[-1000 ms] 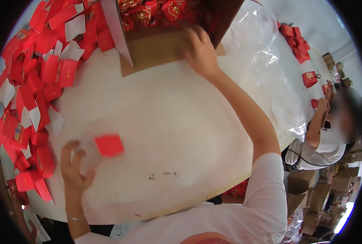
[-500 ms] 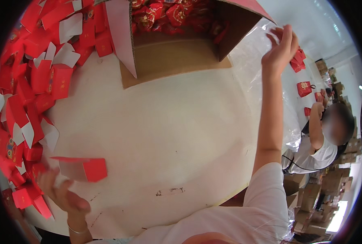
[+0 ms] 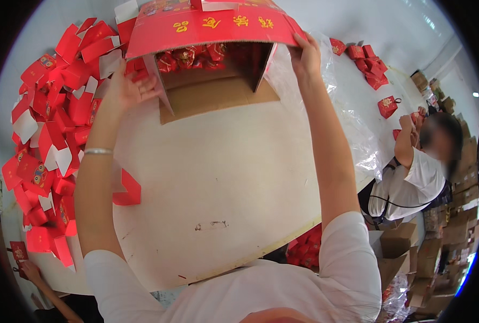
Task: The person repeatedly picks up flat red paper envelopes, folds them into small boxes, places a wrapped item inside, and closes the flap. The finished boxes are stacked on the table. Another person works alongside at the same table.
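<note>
A large red carton lies on its side at the far side of the table, its opening toward me. Inside are several shiny red packets. My right hand has its thumb and fingers closed on the right corner of the carton's upper flap. At the left side flap, my left hand is open with fingers spread; I cannot tell whether it touches the flap. A folded red box with a pale side stands on the table beside my left forearm, which partly hides it.
Many red boxes with white flaps are heaped along the left. Clear plastic film lies on the right, near small red boxes and a seated co-worker. Another person's hand shows at lower left. Brown cartons stand lower right.
My left hand has moved from the near left, by the folded box, up to the carton's left side. My right hand has come inward onto the upper flap, which now shows its printed face.
</note>
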`<state>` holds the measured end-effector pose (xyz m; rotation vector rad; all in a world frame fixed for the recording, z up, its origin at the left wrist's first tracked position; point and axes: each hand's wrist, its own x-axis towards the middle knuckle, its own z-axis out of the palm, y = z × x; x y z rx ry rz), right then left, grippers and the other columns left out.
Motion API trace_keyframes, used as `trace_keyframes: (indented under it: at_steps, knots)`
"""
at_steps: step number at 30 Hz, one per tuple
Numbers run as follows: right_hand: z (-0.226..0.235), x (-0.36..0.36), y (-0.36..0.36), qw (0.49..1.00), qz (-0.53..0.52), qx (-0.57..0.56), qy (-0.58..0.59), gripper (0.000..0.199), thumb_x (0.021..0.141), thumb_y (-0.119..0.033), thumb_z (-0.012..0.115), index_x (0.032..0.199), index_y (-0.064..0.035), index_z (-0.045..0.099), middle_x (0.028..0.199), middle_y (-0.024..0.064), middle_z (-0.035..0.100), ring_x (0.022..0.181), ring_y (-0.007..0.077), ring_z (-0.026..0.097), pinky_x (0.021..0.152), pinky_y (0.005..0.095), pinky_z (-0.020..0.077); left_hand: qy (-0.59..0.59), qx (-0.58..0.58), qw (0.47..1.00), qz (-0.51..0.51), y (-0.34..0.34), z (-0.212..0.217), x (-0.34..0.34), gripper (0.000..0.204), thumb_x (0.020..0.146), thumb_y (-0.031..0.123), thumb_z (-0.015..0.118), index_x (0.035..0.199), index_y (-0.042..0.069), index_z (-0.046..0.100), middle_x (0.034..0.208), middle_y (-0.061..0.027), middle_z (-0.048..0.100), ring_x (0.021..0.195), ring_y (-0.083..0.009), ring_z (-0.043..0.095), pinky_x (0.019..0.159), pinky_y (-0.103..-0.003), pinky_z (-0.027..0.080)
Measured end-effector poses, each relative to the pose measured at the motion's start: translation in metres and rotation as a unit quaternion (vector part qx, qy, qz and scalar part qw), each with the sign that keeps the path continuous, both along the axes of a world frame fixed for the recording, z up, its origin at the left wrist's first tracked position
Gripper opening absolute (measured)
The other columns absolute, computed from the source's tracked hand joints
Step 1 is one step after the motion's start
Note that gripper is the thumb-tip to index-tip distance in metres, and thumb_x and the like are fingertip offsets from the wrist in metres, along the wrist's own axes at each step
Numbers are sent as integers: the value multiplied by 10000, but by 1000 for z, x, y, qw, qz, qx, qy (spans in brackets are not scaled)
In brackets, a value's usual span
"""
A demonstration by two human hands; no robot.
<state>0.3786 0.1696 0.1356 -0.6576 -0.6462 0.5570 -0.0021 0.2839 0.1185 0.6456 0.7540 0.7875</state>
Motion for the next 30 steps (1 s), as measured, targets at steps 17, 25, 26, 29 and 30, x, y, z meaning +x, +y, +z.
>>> trace_keyframes:
  at_steps: [17,25,26,29,30]
  knots:
    - [-58,-110,-225,985,91,116,94,425,821,5,568,1224,-7,432,1210,132,521,1099,240,534,969,376,439,53,125,987,-90,-9,-48,10,620,848,531,486,1239,52,440,1226,-101,491,1027,-265,523,899,-455,413]
    - [-47,-96,-142,963,134,188,140,408,859,12,515,1251,-22,409,1224,123,503,1125,221,507,933,351,468,-12,118,993,20,31,-55,65,591,852,509,489,1233,59,444,1224,-97,493,1024,-261,524,899,-451,415]
    - [-48,-93,-132,959,150,190,151,432,858,11,517,1269,-27,393,1228,120,501,1119,221,512,933,349,470,-17,121,992,30,40,-51,65,588,852,507,490,1232,60,445,1224,-97,493,1023,-260,524,899,-451,415]
    - [-46,-87,-101,949,194,192,158,521,855,10,518,1336,-48,328,1246,107,492,1101,219,528,940,352,472,-29,138,988,63,72,-41,51,577,853,498,491,1229,63,447,1223,-95,493,1022,-259,524,899,-449,416]
    - [-45,-81,-91,951,201,190,136,520,855,7,520,1335,-47,328,1248,108,491,1104,221,528,937,355,474,-31,145,986,73,83,-37,44,574,854,495,491,1229,64,447,1223,-94,494,1022,-258,524,899,-449,416]
